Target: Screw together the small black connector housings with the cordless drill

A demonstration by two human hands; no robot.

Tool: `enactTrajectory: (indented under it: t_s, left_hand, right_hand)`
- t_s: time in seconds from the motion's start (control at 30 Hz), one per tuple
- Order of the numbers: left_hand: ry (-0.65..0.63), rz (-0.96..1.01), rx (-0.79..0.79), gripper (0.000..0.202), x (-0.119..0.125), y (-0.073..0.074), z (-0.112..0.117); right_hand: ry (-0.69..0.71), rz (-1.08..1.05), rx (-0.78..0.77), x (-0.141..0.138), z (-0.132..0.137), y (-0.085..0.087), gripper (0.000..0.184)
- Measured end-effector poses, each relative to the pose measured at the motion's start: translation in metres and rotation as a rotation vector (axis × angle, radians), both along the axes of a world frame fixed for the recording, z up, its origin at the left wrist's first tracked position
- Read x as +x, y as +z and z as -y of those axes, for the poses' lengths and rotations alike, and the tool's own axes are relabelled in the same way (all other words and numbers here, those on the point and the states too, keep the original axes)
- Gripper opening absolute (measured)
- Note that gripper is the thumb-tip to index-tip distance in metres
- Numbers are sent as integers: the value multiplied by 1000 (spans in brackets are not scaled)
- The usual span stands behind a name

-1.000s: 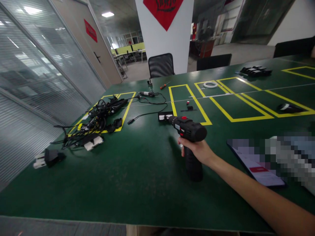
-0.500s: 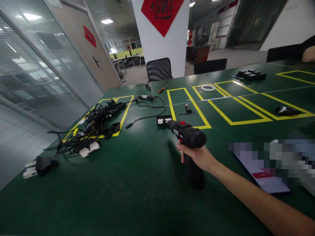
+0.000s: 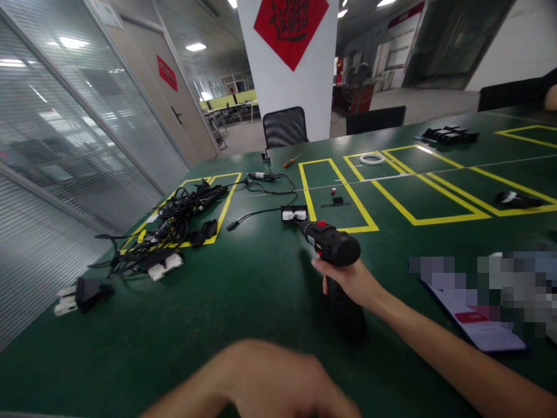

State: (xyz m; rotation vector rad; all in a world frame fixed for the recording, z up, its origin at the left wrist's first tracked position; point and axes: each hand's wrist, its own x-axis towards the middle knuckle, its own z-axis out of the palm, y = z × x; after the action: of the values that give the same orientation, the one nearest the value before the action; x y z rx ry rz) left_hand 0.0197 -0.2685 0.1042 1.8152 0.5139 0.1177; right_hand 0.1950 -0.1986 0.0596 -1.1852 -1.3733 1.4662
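Note:
My right hand point(image 3: 348, 278) is wrapped round the grip of a black and red cordless drill point(image 3: 333, 242). The drill points away from me, and its tip is near a small black and white part point(image 3: 294, 215) on the table; whether they touch cannot be told. Low in the view, close to the camera, my left hand point(image 3: 278, 377) shows its back, blurred, with its fingers mostly out of sight. Between the hands is the green table top point(image 3: 204, 325).
A heap of black cables point(image 3: 174, 217) lies on the left, with black and white parts point(image 3: 165, 266) beside it. Farther back are a screwdriver point(image 3: 292, 161) and a white ring point(image 3: 371, 158). A flat pale item point(image 3: 487, 325) lies on the right, partly pixelated.
My left hand has come into view at the bottom. The drill has turned slightly, its tip now appearing lower and nearer the front of the small part. The view has shifted a little.

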Motion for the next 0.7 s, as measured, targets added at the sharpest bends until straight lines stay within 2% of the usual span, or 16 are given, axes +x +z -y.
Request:
enactTrajectory:
  t_s: [0.07, 0.13, 0.17, 0.2, 0.23, 0.3, 0.37, 0.43, 0.5, 0.57, 0.7]
  left_hand:
    - [115, -12, 95, 25, -23, 10, -60]
    - [528, -34, 510, 24, -36, 4, -127]
    - [647, -59, 674, 28, -38, -5, -160]
    - [681, -96, 790, 37, -39, -15, -190]
    - [662, -142, 868, 47, -39, -26, -217]
    - [563, -227, 939, 58, -36, -47, -257]
    - [478, -270, 966, 57, -33, -62, -278]
    - [465, -244, 999, 58, -33, -71, -286]
    - [560, -171, 1047, 63, -38, -79, -286]
    - [709, -113, 1077, 67, -46, -88, -285]
    - [876, -142, 1049, 59, -59, -109, -285]
  right_hand:
    - [-53, -50, -53, -1, 0, -2, 26]
    - [-97, -80, -106, -2, 1, -2, 24]
    - [-106, -86, -128, -2, 1, -2, 23]
    - [-107, -90, -144, -1, 2, -1, 22]
    - [-103, -93, -154, 0, 2, -1, 22]
    - [-90, -100, -167, 2, 1, 0, 22]
    - [-77, -99, -165, 6, 0, -1, 21]
    - [-58, -79, -141, 11, -3, -2, 21]
    - [-26, -8, -104, 18, -5, 0, 20]
    - [5, 118, -67, 23, -5, 5, 23]
    - [25, 364, 107, 24, -2, 20, 46]
